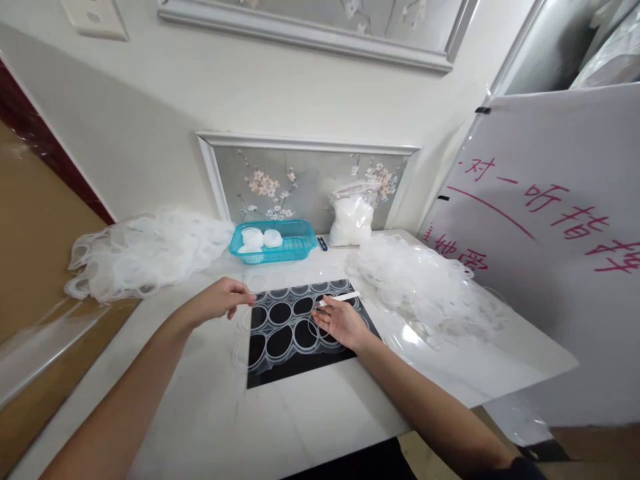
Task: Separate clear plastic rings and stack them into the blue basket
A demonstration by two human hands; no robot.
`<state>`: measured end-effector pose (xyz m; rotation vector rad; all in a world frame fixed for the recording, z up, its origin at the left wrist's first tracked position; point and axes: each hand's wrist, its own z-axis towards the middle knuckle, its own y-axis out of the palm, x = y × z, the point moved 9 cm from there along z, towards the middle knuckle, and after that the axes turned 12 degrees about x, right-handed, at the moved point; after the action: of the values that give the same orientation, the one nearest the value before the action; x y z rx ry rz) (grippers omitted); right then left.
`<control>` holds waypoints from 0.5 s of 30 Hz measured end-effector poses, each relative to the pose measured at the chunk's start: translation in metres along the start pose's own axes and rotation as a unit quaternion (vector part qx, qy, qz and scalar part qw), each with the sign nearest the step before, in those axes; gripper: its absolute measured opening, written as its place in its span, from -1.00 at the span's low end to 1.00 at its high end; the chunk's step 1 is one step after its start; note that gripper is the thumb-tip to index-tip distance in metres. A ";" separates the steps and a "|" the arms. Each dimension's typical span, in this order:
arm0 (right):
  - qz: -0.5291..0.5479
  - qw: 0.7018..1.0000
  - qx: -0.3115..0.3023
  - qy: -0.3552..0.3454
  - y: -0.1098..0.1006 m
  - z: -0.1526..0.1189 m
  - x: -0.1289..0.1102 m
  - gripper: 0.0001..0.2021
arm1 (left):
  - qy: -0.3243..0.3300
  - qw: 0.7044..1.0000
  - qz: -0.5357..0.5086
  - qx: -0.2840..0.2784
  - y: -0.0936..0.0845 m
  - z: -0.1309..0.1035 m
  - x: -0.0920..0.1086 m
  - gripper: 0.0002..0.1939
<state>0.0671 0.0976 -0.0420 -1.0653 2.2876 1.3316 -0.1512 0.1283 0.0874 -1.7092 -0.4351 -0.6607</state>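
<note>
A sheet of clear rings (287, 312) lies over a black mat (300, 367) on the white table. My right hand (340, 321) is palm up over the mat's right part, its fingers curled round a thin white tool (345, 297); a clear ring seems to hang at its fingertips. At the mat's upper left corner is my left hand (225, 299), its thumb and index finger close together at the sheet's edge. Whatever sits between those fingertips is too small to make out.
Behind the mat stands a blue basket (295, 252) with white rolls (253, 237). A bag of white material (351, 217) leans by the wall. Heaps of clear ring scraps lie left (150, 253) and right (425, 287). A whiteboard (540, 267) rises at the right.
</note>
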 end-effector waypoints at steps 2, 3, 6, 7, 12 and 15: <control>0.005 0.997 -0.073 -0.014 0.014 -0.015 -0.002 -0.82 | 0.042 0.997 -0.058 -0.027 0.018 -0.013 0.029 -0.61; 0.004 0.993 -0.113 -0.027 0.022 -0.024 -0.004 -0.80 | 0.054 0.995 -0.077 -0.042 0.028 -0.020 0.040 -0.59; -0.019 0.974 -0.213 -0.071 0.044 -0.053 -0.010 -0.76 | 0.080 0.990 -0.102 -0.047 0.053 -0.030 0.059 -0.55; -0.031 0.969 -0.235 -0.074 0.048 -0.060 -0.009 -0.75 | 0.088 0.990 -0.106 -0.041 0.059 -0.030 0.061 -0.55; -0.048 0.969 -0.240 -0.026 0.047 -0.063 0.007 -0.75 | 0.118 0.988 -0.098 0.008 0.078 -0.019 0.055 -0.53; -0.029 0.973 -0.231 0.005 0.045 -0.060 0.012 -0.76 | 0.133 0.989 -0.050 0.043 0.079 -0.015 0.051 -0.56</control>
<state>0.0338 0.0553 0.0112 -1.2599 1.9787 1.8912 -0.0665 0.0921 0.0620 -1.4995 -0.3564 -0.9182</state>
